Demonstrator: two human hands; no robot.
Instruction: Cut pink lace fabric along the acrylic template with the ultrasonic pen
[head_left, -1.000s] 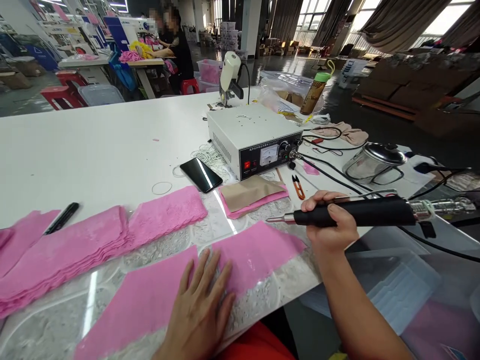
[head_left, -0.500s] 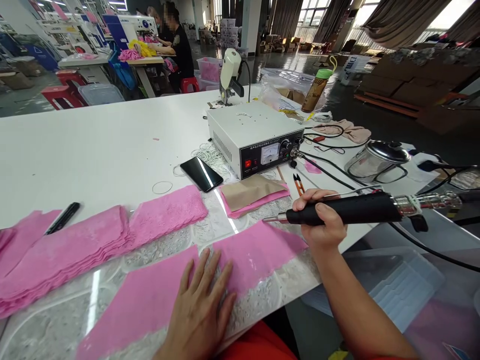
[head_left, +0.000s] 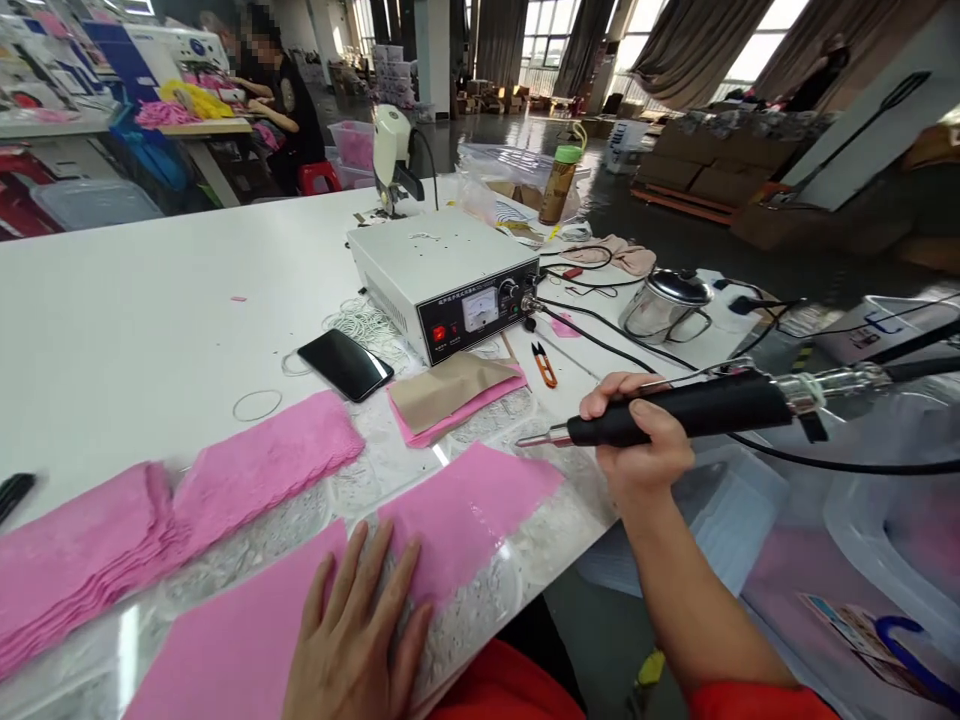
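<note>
Fingers [head_left: 394, 590] splayed, the left hand [head_left: 341, 650] bridges one pink cloth [head_left: 232, 630] at its nine o'clock and a second cloth [head_left: 472, 520] at two. The right hand [head_left: 649, 435] curls round the tool [head_left: 690, 412] — its tip [head_left: 536, 438] has edged toward three o'clock from the second cloth's top corner, just off its edge, so work there looks paused.
</note>
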